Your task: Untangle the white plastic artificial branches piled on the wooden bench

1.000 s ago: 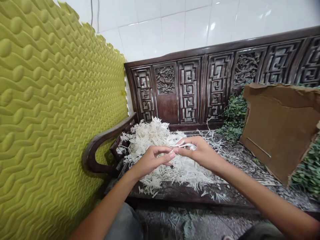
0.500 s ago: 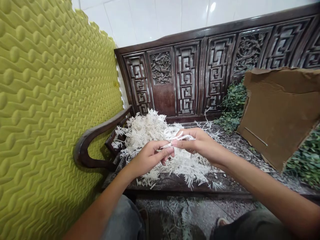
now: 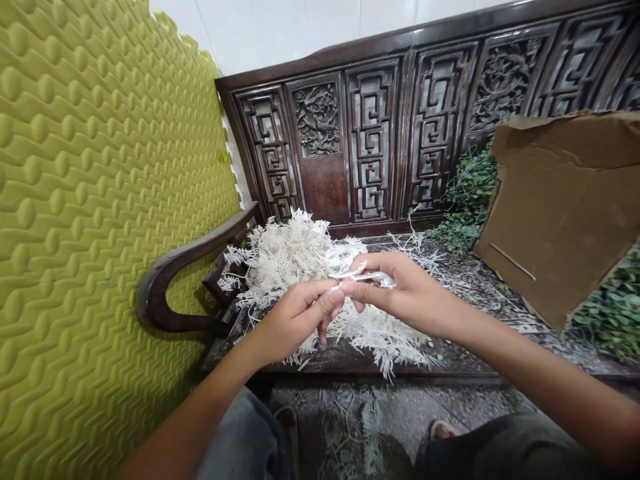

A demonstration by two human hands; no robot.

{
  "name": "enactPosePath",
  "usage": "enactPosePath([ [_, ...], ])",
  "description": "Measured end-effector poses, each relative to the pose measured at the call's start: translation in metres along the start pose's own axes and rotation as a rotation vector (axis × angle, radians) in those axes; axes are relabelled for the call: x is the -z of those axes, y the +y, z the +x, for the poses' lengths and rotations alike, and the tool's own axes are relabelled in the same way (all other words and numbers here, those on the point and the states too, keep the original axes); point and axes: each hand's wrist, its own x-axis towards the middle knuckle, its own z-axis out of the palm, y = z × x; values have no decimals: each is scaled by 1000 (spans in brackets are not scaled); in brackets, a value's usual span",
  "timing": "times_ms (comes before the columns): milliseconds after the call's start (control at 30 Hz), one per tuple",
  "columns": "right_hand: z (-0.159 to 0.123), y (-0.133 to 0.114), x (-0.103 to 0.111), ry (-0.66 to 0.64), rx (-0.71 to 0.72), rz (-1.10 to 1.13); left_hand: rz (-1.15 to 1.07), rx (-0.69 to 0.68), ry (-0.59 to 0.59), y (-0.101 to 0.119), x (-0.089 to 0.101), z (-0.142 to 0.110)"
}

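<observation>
Between my hands is a thin white plastic stem, part of an artificial plant sprig. My left hand pinches its near end, with thumb and forefinger closed. My right hand is closed on the same stem, its thumb tip meeting the left fingers; loose strands stick out above it. The exact pinch point is hidden by the fingertips. Behind and below my hands, a heap of white artificial sprigs lies on the dark wooden bench, some hanging toward its front edge.
A brown cardboard piece leans on the right among green artificial foliage. A curved wooden armrest and yellow foam matting stand at left. The carved backrest rises behind. White scraps litter the floor.
The view has shifted slightly. My fingertips have come closer together on the white stem, and the short end that showed past my left fingers is now covered.
</observation>
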Motion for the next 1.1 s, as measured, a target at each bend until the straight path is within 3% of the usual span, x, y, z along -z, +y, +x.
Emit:
enactPosePath([
  [100,-4,-3,4,-56,8,14,54,7,-77,5,7,-3],
  [267,-13,-5,5,-258,61,-47,201,18,-320,9,15,-9],
  [567,-25,1,-3,-585,72,-269,336,-13,-625,2,2,-12],
  [700,-26,5,-12,-656,108,-421,464,16,-688,-3,-6,-14],
  [900,-31,23,-36,-724,195,-623,733,208,-749,-18,-23,-18],
  [1000,-30,30,-41,-698,187,-622,776,281,-722,-25,-23,-17],
  [1100,-23,32,-34,-589,110,-500,740,260,-610,-32,-11,-12],
])
